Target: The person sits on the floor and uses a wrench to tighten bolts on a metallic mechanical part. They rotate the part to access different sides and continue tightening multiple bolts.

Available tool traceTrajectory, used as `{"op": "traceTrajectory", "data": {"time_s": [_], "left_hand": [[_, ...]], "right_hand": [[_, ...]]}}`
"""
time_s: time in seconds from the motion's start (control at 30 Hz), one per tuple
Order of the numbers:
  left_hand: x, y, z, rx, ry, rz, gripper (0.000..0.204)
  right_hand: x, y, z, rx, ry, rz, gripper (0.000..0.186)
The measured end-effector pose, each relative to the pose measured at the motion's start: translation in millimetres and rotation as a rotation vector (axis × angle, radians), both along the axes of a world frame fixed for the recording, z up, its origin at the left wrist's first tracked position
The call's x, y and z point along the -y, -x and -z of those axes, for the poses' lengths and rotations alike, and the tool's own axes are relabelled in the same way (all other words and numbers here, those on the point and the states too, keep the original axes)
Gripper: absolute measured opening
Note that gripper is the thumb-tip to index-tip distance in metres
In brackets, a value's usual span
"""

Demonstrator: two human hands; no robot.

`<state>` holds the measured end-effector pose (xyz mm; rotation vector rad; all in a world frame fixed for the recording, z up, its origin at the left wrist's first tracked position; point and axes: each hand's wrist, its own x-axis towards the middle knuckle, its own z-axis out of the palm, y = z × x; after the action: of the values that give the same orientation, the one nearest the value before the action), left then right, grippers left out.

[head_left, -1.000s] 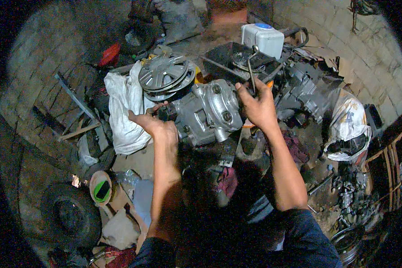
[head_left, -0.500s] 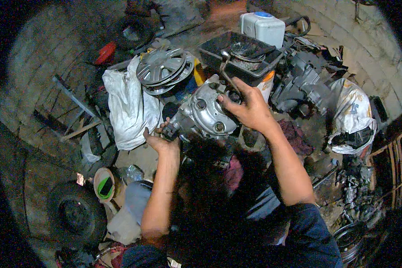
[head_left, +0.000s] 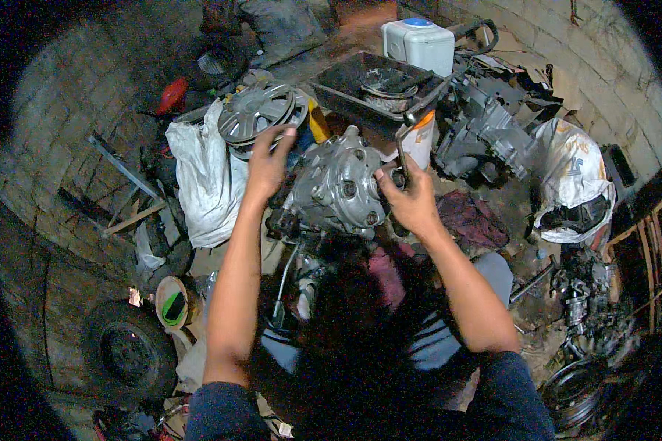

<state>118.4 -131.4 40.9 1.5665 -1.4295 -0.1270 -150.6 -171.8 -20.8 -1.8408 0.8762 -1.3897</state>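
Observation:
A grey metal engine-like casing (head_left: pixel 338 184) with round bolt recesses sits in front of me, between my arms. My right hand (head_left: pixel 413 198) is closed around the lower part of a bent metal lever (head_left: pixel 401 143) at the casing's right side. The thumb rests near a dark round fitting there. My left hand (head_left: pixel 271 163) is raised at the casing's upper left, fingers apart, with nothing visible in it. Behind that hand lie stacked wheel covers (head_left: pixel 250 114). A thin cable (head_left: pixel 287 275) hangs below the casing.
A white sack (head_left: pixel 202 173) lies left of the casing. Farther back stand a black tub (head_left: pixel 331 82) with parts and a white container (head_left: pixel 419 45). Dark machine parts (head_left: pixel 485 125), a maroon cloth (head_left: pixel 472 220) and another sack (head_left: pixel 574 162) crowd the right; a tyre (head_left: pixel 129 353) lies lower left.
My left hand has left the casing's lower left side and risen, its fingers spreading. The casing has turned somewhat, and the lever's upper end has swung rightward with my right hand still on it.

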Motion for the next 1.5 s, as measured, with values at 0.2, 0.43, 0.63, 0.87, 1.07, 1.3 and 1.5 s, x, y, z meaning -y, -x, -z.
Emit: {"op": "traceTrajectory", "data": {"time_s": [0.2, 0.43, 0.63, 0.87, 1.07, 1.3, 1.5], "left_hand": [[50.1, 9.1, 28.4, -0.012, -0.472, 0.283, 0.071], [91.4, 20.2, 13.0, -0.204, -0.835, 0.095, 0.072], [91.0, 7.3, 44.7, -0.162, -0.596, 0.117, 0.034], [85.9, -16.3, 49.1, -0.286, -0.593, -0.048, 0.026], [70.2, -39.6, 55.7, -0.458, -0.389, -0.034, 0.018], [41.4, -34.2, 30.8, -0.818, -0.211, -0.034, 0.019], [28.0, -17.8, -6.0, -0.805, -0.116, -0.069, 0.026]], "right_hand": [[-15.7, -7.1, 2.9, 0.237, -0.226, 0.067, 0.022], [-7.5, -1.8, 38.4, 0.021, -0.024, 0.343, 0.027], [-8.5, -4.0, 19.2, 0.023, -0.013, 0.378, 0.021], [6.1, -29.6, -6.4, 0.057, 0.24, 0.348, 0.011], [5.0, -47.5, -29.9, 0.087, 0.335, 0.258, 0.018], [-2.5, -52.6, -49.9, -0.154, 0.644, 0.147, 0.037], [2.3, -37.7, -48.4, -0.099, 0.975, 0.086, 0.058]]}}
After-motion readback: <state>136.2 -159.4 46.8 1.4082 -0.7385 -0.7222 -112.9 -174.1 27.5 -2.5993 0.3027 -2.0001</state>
